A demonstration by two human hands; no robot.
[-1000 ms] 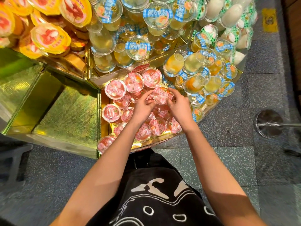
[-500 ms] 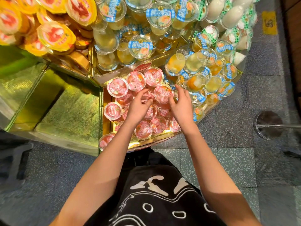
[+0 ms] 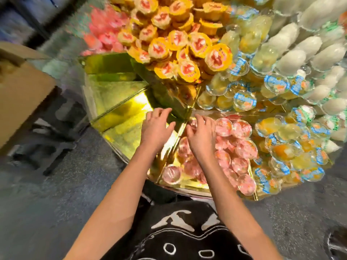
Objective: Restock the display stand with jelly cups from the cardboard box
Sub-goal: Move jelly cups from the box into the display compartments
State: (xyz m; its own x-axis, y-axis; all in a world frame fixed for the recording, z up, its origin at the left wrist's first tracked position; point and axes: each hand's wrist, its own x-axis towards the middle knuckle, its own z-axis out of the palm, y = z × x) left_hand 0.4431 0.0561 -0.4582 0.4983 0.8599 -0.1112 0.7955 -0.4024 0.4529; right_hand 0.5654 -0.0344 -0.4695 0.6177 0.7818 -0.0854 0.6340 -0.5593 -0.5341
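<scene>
Display stand (image 3: 120,102), pink jelly cups (image 3: 242,149) heaped at 3 o'clock.
Left hand (image 3: 157,128) spread, right hand (image 3: 201,137) unclear; nudged heap may spill.

Pink jelly cups (image 3: 223,154), yellow-lidded cups (image 3: 187,53), gold display stand (image 3: 116,94), brown cardboard box (image 3: 20,94).

**Floor, cloth and two unclear objects**

A grey speckled stone floor (image 3: 62,199) fills the lower left and lower right of the view. At the bottom centre is a black cloth garment with white printed shapes (image 3: 180,233). On the floor at left stands a dark open-framed object (image 3: 50,141), too blurred to identify. A round, dark, shiny object (image 3: 338,244) sits in the lower right corner, cut off by the edge.
</scene>
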